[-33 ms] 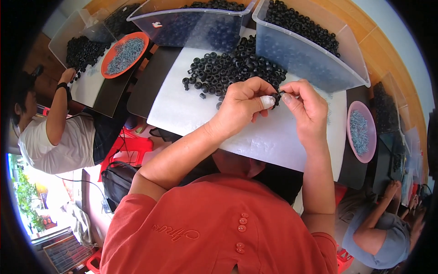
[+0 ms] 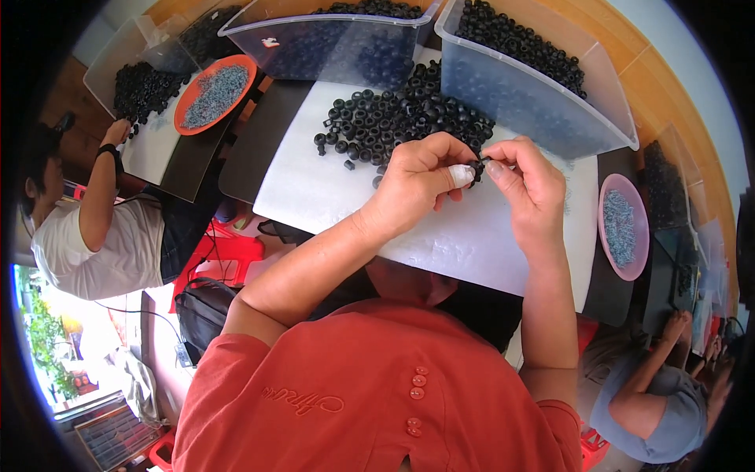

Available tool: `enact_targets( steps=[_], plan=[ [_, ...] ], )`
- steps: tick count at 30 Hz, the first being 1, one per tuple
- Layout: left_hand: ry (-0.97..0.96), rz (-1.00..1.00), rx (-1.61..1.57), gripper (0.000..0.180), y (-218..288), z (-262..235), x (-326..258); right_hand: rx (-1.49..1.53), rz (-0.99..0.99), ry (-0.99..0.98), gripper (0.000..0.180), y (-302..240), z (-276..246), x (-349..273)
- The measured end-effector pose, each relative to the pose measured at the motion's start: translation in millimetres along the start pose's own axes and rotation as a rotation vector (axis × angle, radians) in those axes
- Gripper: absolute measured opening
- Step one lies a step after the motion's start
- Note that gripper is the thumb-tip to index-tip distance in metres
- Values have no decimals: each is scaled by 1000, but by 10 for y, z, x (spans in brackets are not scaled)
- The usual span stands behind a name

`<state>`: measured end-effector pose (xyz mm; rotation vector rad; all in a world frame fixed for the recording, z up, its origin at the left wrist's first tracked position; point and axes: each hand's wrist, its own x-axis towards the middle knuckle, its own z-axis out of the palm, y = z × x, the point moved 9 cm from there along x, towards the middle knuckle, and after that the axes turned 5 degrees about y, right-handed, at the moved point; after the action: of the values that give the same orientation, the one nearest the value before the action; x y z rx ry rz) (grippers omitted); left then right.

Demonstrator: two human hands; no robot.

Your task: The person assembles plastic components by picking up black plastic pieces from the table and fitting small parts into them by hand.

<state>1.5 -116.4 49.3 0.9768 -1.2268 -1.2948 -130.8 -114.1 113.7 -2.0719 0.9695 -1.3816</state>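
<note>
My left hand (image 2: 425, 175), its thumb wrapped in white tape, pinches a small black round part (image 2: 476, 175) above the white work surface. From the other side my right hand (image 2: 525, 175) meets it, thumb and forefinger closed at the part's edge. What the right fingertips grip is too small and covered to make out. Just beyond both hands spreads a heap of black ring-shaped parts (image 2: 370, 130), some showing a hole through the middle. The white sheet (image 2: 314, 189) lies under the heap and my hands.
Two clear plastic bins (image 2: 535, 118) filled with black parts stand behind the heap. At the right is a pink bowl (image 2: 643, 206) of small grey-blue pieces. An orange dish (image 2: 184, 118) with similar pieces sits left, near a co-worker's hand (image 2: 117, 130). Another person (image 2: 661, 409) works at right.
</note>
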Motion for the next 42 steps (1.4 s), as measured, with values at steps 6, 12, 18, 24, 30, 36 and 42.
enact_targets(
  steps=[6, 12, 18, 24, 30, 36, 42],
  plan=[
    [-5, -16, -10, 10, 1, 2, 5, -28, -39, 5, 10, -49, 17, 8],
    [8, -33, 6, 10, -25, -29, 12, -66, -79, -26, 10, -99, 63, 3],
    [18, -42, -5, 10, -22, -30, 6, 154, 263, -56, 9, 176, 81, -40],
    [42, -47, -78, 9, 1, -43, 6, 217, 340, 22, 10, 244, 95, -86],
    [32, -57, -139, 8, -36, -64, 25, -72, -48, 35, 9, -93, 78, -16],
    [19, -70, -153, 7, -47, -54, 19, -125, -78, 22, 9, -173, 87, -2],
    [6, -74, -191, 5, -63, -46, 14, -289, -205, -5, 12, -312, 112, 2]
  ],
)
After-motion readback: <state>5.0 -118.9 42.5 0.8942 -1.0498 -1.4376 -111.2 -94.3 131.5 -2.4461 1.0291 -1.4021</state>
